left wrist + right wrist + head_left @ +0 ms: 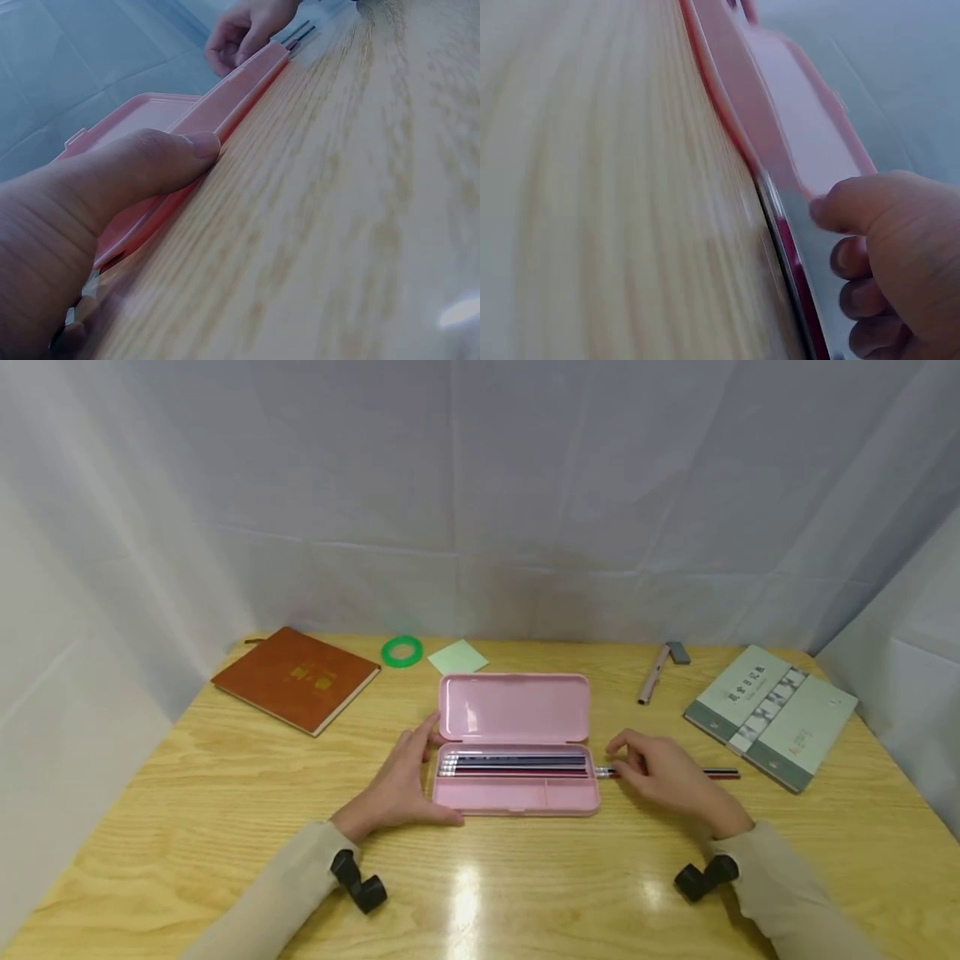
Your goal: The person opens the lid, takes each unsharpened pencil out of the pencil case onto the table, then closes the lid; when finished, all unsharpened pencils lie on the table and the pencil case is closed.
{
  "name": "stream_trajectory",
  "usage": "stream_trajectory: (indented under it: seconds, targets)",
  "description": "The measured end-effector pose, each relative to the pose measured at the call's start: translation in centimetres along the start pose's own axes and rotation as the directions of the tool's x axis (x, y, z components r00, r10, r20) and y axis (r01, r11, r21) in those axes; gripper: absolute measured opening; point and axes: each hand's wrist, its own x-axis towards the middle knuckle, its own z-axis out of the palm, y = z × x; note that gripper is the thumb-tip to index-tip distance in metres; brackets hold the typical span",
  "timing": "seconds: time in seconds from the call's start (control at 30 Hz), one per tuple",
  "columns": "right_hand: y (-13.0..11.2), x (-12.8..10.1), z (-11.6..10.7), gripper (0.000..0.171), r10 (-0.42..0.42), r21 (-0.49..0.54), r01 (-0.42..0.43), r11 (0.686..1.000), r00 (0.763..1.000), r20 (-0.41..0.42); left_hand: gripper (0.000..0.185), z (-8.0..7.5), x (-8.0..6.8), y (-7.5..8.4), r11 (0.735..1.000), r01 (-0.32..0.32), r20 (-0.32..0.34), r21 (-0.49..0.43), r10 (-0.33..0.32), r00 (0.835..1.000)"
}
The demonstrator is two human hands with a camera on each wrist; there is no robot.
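Observation:
An open pink pencil case point(517, 802) stands mid-table with its lid point(513, 706) tipped back. Several striped pencils point(517, 767) lie in its long rear compartment; the front compartments hold nothing. My left hand point(401, 785) grips the case's left end, thumb along the front wall, fingers at the back corner, partly hidden. Just beyond the case's right end, my right hand point(663, 772) hovers with loosely curled fingers and nothing between them. Under it, loose pencils point(795, 270), dark and red, lie on the table with their ends close to the case.
At the left lies a brown notebook point(300, 681). Behind the case are a green tape ring point(386, 652) and pale green sticky notes point(457, 657). A pen point(654, 675), a grey eraser point(678, 652) and a grey-green notebook point(787, 735) lie toward the right. A pale curtain point(510, 527) hangs behind.

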Motion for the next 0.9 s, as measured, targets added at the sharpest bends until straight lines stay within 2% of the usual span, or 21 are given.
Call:
stream_trajectory:
  seconds: [0.2, 0.43, 0.57, 0.77, 0.9]
  targets:
    - [-2.5, 3.0, 1.5, 0.013, -0.109, -0.002, 0.109, 0.994, 0.994, 0.021, 0.142, 0.1, 0.0, 0.1, 1.000, -0.010, -0.007, 0.008, 0.010, 1.000]
    - [-4.4, 5.2, 2.9, 0.016, -0.156, -0.157, 0.167, 0.973, 0.984, 0.083, 0.143, 0.1, 0.1, 0.1, 1.000, -0.005, -0.005, 0.019, 0.005, 1.000]
    - [-5.0, 5.7, 3.6, 0.015, -0.156, -0.229, 0.169, 0.959, 0.985, 0.073, 0.143, 0.1, 0.1, 0.2, 1.000, -0.001, -0.002, 0.011, 0.001, 1.000]
    - [-5.4, 5.8, 4.0, 0.010, -0.106, -0.159, 0.111, 0.981, 0.994, 0.041, 0.143, 0.0, 0.0, 0.0, 1.000, 0.011, 0.010, 0.022, -0.012, 1.000]
    - [-5.6, 5.9, 4.0, 0.010, -0.113, -0.148, 0.118, 0.982, 0.993, 0.037, 0.143, 0.0, 0.0, -0.1, 1.000, 0.003, 0.007, 0.029, -0.004, 1.000]
